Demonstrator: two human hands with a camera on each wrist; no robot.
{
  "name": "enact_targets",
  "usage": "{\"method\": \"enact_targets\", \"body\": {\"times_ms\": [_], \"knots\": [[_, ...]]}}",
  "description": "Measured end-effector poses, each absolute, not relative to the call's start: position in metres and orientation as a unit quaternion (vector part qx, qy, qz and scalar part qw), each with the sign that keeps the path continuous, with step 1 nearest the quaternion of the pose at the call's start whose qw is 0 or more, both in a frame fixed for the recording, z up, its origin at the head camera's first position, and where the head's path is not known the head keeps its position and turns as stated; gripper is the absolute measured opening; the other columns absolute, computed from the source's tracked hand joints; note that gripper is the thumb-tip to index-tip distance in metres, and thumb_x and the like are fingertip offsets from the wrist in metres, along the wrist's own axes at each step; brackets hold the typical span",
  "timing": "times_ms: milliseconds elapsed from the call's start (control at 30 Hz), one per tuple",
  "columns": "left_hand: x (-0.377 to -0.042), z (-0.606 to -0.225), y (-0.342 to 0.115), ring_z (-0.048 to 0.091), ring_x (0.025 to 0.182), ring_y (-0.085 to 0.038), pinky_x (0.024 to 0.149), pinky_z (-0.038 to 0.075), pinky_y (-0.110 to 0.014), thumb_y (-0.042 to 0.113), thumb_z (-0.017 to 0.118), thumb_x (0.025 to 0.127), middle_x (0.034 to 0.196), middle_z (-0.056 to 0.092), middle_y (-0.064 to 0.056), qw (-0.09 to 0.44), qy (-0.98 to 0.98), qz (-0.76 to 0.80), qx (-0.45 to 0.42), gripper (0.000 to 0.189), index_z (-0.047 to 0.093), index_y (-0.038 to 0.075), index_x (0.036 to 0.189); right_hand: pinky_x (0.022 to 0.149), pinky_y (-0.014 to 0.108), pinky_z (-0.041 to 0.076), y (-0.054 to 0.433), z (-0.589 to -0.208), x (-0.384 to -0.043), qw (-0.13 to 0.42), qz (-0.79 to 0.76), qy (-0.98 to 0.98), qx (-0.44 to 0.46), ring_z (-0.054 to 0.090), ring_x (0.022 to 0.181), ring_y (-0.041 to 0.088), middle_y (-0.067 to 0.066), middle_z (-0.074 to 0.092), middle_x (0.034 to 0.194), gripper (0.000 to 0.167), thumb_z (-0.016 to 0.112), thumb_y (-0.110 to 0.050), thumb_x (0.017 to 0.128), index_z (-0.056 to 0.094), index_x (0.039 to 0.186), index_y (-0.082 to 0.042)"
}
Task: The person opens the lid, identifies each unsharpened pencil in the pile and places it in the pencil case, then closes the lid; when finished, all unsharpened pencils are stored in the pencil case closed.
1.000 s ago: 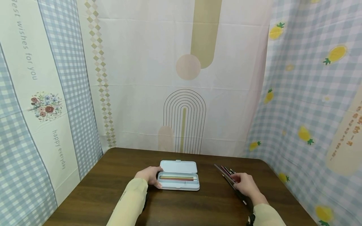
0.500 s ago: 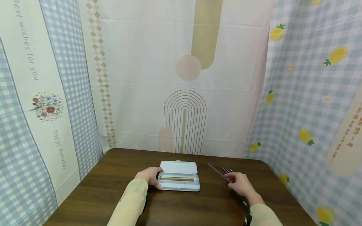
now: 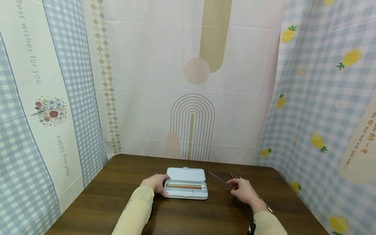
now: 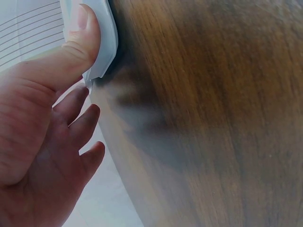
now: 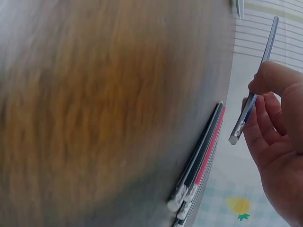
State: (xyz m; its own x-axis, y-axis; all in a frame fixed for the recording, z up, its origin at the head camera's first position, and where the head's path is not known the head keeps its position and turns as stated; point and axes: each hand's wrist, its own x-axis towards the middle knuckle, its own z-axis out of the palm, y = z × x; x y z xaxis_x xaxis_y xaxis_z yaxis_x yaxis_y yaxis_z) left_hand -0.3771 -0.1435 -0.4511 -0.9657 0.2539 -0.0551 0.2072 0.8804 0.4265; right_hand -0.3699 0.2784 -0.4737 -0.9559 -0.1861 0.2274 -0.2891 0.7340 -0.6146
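Observation:
A pale blue pencil case point(image 3: 188, 197) lies with its lid point(image 3: 185, 174) folded back on the table. Several coloured pencils point(image 3: 183, 186) lie in its long compartment. My left hand point(image 3: 154, 183) grips the left end of the case; in the left wrist view the thumb point(image 4: 85, 38) presses on the case edge. Off to the right of the case, my right hand point(image 3: 244, 191) pinches a dark blue pencil point(image 5: 271, 42) between thumb and fingers. Its white eraser end points back toward the wrist, and its other end points at the case.
Beneath and beside my right hand, several loose pencils point(image 5: 203, 156), black and pink-red with white erasers, lie bunched on the dark wooden table point(image 3: 117, 202). Printed cloth curtains point(image 3: 141, 81) hang behind the table and along both sides.
My right hand has lifted the pencil off the bunch and moved left with it, toward the case. My left hand stays on the case.

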Motion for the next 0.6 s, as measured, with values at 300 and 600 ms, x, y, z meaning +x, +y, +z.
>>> {"method": "enact_targets", "body": {"times_ms": [300, 600], "knots": [[-0.374, -0.45, -0.143, 0.061, 0.123, -0.031, 0.108, 0.048, -0.056, 0.023, 0.101, 0.072, 0.137, 0.068, -0.013, 0.051, 0.97, 0.202, 0.123, 0.079, 0.066, 0.011, 0.141, 0.085, 0.044, 0.058, 0.26, -0.478, -0.375, 0.084, 0.329, -0.928, 0.153, 0.068, 0.092, 0.017, 0.0, 0.074, 0.103, 0.031, 0.075, 0.01, 0.085, 0.079, 0.11, -0.009], [-0.373, -0.447, -0.142, 0.062, 0.124, -0.031, 0.107, 0.049, -0.055, 0.022, 0.101, 0.073, 0.137, 0.067, -0.014, 0.049, 0.97, 0.201, 0.125, 0.078, 0.065, 0.011, 0.142, 0.085, 0.045, 0.059, 0.238, -0.478, -0.378, 0.081, 0.318, -0.927, 0.18, 0.068, 0.092, 0.018, 0.0, 0.075, 0.102, 0.032, 0.072, 0.012, 0.085, 0.079, 0.108, -0.008]]}}
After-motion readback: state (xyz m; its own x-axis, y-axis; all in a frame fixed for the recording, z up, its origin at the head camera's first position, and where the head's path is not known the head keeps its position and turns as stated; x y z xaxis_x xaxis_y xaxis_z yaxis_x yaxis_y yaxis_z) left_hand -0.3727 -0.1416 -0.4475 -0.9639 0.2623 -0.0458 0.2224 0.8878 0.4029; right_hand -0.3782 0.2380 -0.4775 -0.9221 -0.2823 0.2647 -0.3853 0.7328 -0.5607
